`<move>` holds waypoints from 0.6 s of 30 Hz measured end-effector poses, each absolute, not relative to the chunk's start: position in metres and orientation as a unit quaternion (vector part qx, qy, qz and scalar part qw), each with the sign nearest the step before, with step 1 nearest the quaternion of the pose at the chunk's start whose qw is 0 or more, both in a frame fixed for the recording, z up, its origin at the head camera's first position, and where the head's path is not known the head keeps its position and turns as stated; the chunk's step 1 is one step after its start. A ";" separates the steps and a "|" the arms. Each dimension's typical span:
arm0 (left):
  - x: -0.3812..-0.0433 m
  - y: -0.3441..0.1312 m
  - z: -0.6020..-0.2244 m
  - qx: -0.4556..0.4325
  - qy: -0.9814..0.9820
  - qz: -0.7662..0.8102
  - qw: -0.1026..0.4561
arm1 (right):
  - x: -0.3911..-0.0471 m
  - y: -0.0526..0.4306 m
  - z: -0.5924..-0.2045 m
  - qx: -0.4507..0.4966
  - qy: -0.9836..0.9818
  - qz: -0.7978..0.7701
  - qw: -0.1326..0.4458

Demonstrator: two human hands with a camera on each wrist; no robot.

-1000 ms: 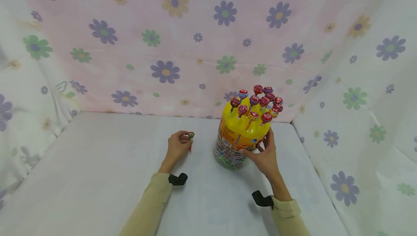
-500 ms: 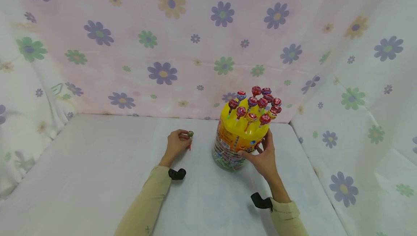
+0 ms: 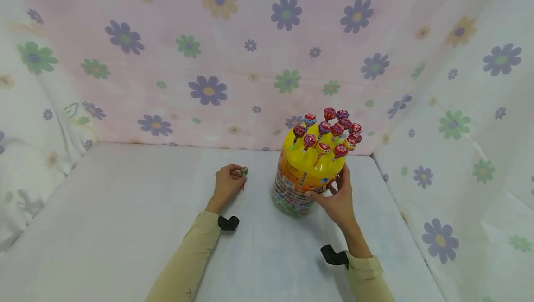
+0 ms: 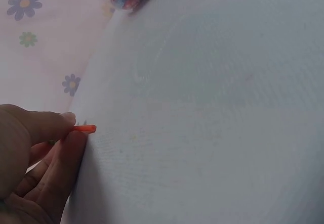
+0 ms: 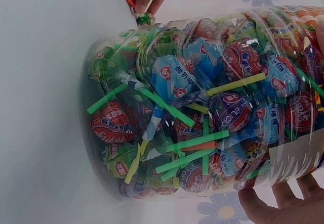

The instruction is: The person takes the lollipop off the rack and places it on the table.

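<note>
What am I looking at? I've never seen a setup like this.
There's no machine: the left hand and right hand are a person's, bare. The wide picture comes from a camera on the head, looking forward and down; the other two come from cameras on each wrist. On the white table stands a clear jar of wrapped lollipops, with more lollipops sticking up from its yellow top. It appears sideways in the right wrist view. The right hand grips the jar. The left hand, apart from it, pinches a green-wrapped lollipop; the left wrist view shows mainly the end of its orange stick.
</note>
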State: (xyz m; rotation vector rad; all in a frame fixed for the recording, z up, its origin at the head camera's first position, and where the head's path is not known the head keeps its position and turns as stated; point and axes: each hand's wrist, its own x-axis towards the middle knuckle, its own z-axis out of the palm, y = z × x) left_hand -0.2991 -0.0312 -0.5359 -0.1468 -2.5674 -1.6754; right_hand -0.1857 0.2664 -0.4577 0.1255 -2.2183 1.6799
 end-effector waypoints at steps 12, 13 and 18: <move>-0.286 -0.043 -0.532 -0.041 -0.837 -0.544 0.038 | -0.187 0.262 -0.458 0.041 -0.782 0.595 0.182; -0.285 -0.044 -0.531 -0.044 -0.838 -0.543 0.034 | -0.187 0.262 -0.458 0.041 -0.781 0.596 0.182; -0.279 -0.050 -0.525 -0.077 -0.831 -0.550 0.012 | -0.185 0.265 -0.460 0.040 -0.780 0.597 0.186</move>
